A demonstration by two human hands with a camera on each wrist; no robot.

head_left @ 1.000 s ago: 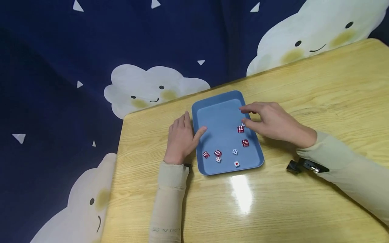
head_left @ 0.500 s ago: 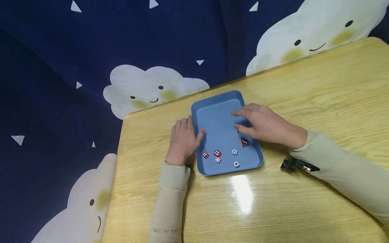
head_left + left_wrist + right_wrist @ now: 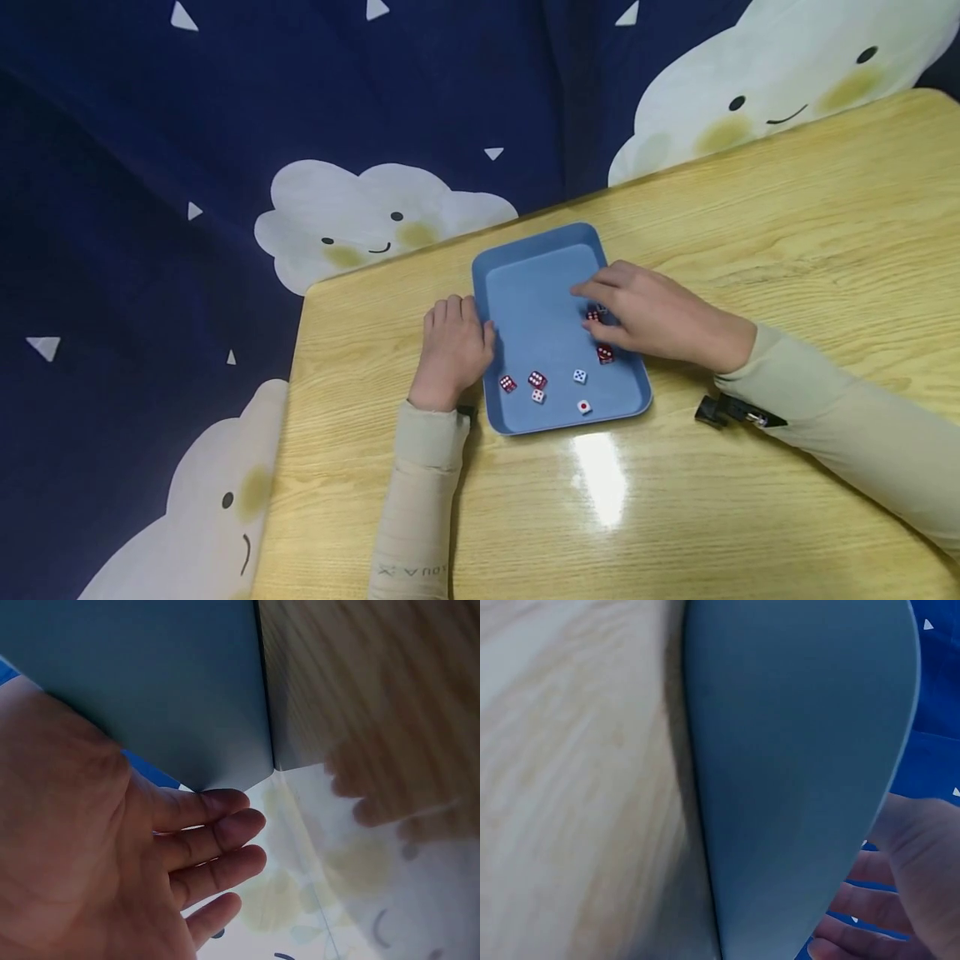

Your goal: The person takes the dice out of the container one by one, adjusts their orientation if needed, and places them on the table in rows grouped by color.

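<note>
A blue tray (image 3: 540,292) holds several red and white dice. My left hand (image 3: 453,346) rests at the tray's left wall, thumb by the rim, its other fingers along the outside; it holds no die. Over the right wall reaches my right hand (image 3: 648,317), its thumb and fingers apart above the tray floor. Between them a red die (image 3: 593,317) shows, with another die partly hidden behind. Just below the right thumb lies a red die (image 3: 604,355). The right wrist view has the tray wall in front of the fingers, hiding the dice.
Near the tray's front lie two red dice (image 3: 537,379), a white die (image 3: 538,397), another white die (image 3: 580,377) and a white die with a red dot (image 3: 584,407). The wooden table (image 3: 712,517) meets a dark blue cloud-patterned curtain (image 3: 420,83) behind.
My right hand has moved left and slightly nearer, further over the tray. The left thumb has drawn back from above the tray floor to the rim. The dice look unmoved.
</note>
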